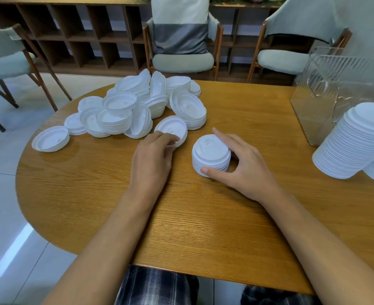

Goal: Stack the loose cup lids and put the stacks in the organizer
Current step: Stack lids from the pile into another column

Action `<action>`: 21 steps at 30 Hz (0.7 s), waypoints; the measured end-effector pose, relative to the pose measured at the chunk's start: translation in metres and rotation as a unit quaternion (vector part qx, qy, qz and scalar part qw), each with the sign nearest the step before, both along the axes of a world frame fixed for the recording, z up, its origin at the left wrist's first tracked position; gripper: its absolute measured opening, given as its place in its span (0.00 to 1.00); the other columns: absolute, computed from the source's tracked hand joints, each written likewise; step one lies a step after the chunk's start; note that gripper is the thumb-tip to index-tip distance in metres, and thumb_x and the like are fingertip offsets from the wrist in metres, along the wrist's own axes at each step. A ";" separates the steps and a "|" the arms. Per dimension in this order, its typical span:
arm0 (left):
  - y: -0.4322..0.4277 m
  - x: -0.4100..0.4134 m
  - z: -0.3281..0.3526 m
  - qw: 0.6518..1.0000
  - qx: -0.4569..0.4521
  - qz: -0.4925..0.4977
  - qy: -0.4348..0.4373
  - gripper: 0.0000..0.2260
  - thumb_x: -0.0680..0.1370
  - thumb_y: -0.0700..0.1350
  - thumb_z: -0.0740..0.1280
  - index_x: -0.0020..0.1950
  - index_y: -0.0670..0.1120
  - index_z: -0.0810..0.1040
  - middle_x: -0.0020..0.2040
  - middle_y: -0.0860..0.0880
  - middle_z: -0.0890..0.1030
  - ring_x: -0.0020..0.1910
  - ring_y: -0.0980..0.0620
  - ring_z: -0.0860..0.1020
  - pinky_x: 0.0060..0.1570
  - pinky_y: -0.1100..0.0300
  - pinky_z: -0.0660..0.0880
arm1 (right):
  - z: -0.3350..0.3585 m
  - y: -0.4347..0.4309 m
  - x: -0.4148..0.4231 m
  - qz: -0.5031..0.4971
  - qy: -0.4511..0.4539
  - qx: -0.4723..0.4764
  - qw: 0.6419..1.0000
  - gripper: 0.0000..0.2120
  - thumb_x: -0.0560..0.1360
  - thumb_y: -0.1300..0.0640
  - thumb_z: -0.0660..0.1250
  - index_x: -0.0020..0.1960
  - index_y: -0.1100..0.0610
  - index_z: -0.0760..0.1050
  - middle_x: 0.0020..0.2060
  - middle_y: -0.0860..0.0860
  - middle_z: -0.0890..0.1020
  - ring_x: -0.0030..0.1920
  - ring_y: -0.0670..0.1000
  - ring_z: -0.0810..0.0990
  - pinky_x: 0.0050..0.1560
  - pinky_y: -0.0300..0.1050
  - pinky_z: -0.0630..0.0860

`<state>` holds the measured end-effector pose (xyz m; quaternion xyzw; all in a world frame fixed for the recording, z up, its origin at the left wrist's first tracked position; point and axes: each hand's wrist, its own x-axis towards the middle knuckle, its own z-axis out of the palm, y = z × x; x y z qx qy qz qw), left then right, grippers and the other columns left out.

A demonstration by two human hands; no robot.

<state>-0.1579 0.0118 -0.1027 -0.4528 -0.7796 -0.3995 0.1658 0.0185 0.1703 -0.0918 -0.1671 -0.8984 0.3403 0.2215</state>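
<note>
Head view: organizer cut off rightward.

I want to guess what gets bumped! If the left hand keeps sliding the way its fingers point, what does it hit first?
The left hand already touches a tilted lid. Going on, it would likely push that lid into the loose pile, though depth is hard to judge.

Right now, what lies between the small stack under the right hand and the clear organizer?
Only bare table between small stack and organizer, per the head view.
</note>
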 end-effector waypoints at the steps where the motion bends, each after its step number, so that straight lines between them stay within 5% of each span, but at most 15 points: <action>1: -0.001 0.001 0.001 1.000 0.014 0.001 -0.010 0.10 0.74 0.32 0.76 0.54 0.42 0.85 0.47 0.48 0.84 0.45 0.50 0.81 0.49 0.58 0.77 | 0.000 0.000 0.000 0.001 -0.001 0.000 1.000 0.44 0.70 0.41 0.80 0.81 0.47 0.65 0.69 0.38 0.73 0.70 0.36 0.69 0.66 0.23 0.60; 3: -0.001 0.004 0.004 0.999 0.044 0.002 -0.025 0.10 0.74 0.35 0.77 0.54 0.41 0.83 0.47 0.48 0.83 0.44 0.54 0.78 0.49 0.68 0.73 | 0.001 -0.002 0.000 0.002 0.002 0.001 1.000 0.45 0.70 0.40 0.79 0.81 0.48 0.65 0.70 0.38 0.72 0.71 0.35 0.69 0.66 0.23 0.60; 7: 0.000 0.012 0.011 0.991 0.110 -0.033 -0.064 0.10 0.77 0.37 0.75 0.58 0.43 0.82 0.50 0.50 0.84 0.48 0.54 0.81 0.51 0.56 0.80 | 0.001 -0.003 -0.001 -0.003 0.010 0.001 1.000 0.43 0.71 0.41 0.79 0.81 0.50 0.66 0.69 0.40 0.73 0.70 0.34 0.69 0.66 0.23 0.60; 12: -0.002 0.022 0.024 0.960 0.158 -0.084 -0.216 0.23 0.80 0.37 0.72 0.73 0.51 0.74 0.64 0.51 0.81 0.59 0.53 0.82 0.51 0.62 0.81 | 0.001 -0.002 -0.002 -0.007 0.012 -0.004 1.000 0.43 0.72 0.42 0.79 0.82 0.45 0.63 0.67 0.40 0.74 0.67 0.35 0.70 0.63 0.22 0.61; 18: -0.003 0.022 0.030 0.832 0.172 -0.203 -0.488 0.25 0.81 0.34 0.70 0.77 0.48 0.73 0.64 0.43 0.83 0.61 0.47 0.84 0.58 0.49 0.83 | 0.003 -0.003 -0.002 0.000 0.021 -0.019 1.000 0.46 0.73 0.43 0.79 0.83 0.39 0.57 0.69 0.37 0.72 0.66 0.29 0.68 0.62 0.20 0.62; 21: -0.001 0.024 0.027 0.860 0.136 -0.197 -0.450 0.23 0.80 0.38 0.73 0.75 0.48 0.76 0.60 0.44 0.84 0.54 0.51 0.85 0.54 0.54 0.83 | 0.005 -0.005 -0.002 0.007 0.032 -0.019 0.999 0.46 0.73 0.45 0.79 0.83 0.39 0.57 0.70 0.34 0.71 0.68 0.30 0.68 0.64 0.22 0.62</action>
